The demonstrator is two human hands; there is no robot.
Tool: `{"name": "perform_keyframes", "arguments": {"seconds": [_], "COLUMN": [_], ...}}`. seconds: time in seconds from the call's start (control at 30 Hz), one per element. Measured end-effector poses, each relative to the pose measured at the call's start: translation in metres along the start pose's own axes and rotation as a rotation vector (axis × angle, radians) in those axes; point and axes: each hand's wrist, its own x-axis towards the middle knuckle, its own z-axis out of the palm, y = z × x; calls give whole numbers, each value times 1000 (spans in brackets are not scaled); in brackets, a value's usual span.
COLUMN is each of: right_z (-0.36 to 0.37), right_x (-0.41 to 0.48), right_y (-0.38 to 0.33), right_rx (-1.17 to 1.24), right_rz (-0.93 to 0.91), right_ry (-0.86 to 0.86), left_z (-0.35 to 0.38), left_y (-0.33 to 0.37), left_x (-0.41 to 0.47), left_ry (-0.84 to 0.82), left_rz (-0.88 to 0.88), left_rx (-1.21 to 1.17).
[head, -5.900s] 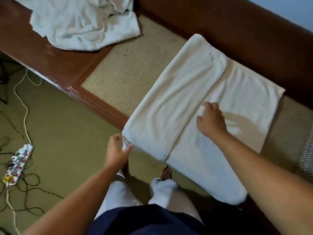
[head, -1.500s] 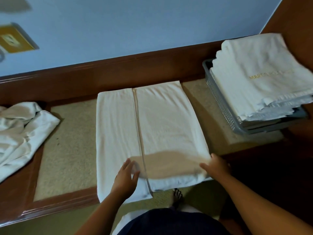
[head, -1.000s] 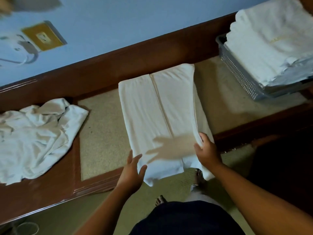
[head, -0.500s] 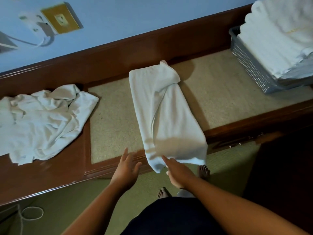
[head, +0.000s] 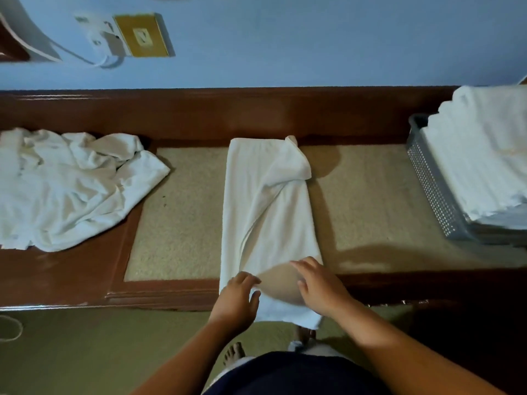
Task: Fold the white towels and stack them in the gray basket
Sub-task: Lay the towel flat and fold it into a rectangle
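A low wooden bench (head: pixel 71 277) runs across the middle of the frame, with a beige mat (head: pixel 182 223) set into its top. At the left, a crumpled heap of white towels (head: pixel 65 183) lies partly on the bare wood and partly over the mat's corner. In the centre, a long folded towel (head: pixel 268 218) stretches from the back rail to the front edge, its lower end hanging off and its upper right corner flopped over. At the right edge stands the gray basket (head: pixel 430 189), filled above its rim with a stack of folded towels (head: pixel 484 155).
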Motion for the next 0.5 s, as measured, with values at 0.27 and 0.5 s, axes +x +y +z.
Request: {"name": "perform_keyframes", "arguments": {"seconds": [0.27, 0.5], "right_z": [-62, -87], "right_x": [63, 91], "right_y": [42, 58], "right_rx": [-197, -192], "right_rz": [-105, -88], "right_ry": [-78, -113], "left_z": [48, 54], "left_y": [36, 26], "left_x": [35, 84], "left_ry": [-77, -91], "left_rz": [-66, -39], "left_rx": [227, 305]}}
